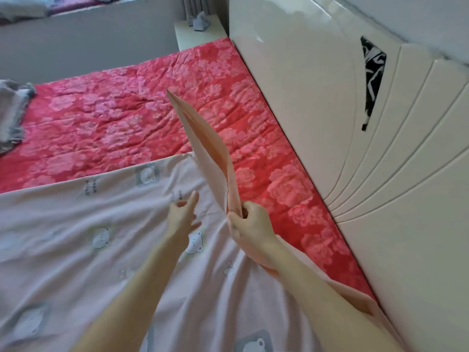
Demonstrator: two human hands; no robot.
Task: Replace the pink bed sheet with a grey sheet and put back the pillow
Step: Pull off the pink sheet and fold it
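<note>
A pale pink sheet [83, 240] printed with small bears covers the near half of the bed. Its head-end edge is lifted and folded back. My right hand [250, 224] grips that raised edge, which stands up in a long flap [205, 138]. My left hand [184, 214] hovers or rests on the sheet just left of it, fingers spread. Beneath lies a red quilted mattress pad [121, 115] with pink flowers, bare across the far half. A bunched grey cloth [12, 113] lies at the far left edge. No pillow is in view.
The cream headboard [330, 102] runs along the right side, with a black-and-white patterned cut-out [373, 80]. A small bedside table [200, 31] with a crumpled grey-blue item stands at the far corner. A low grey wall [88, 44] borders the far side.
</note>
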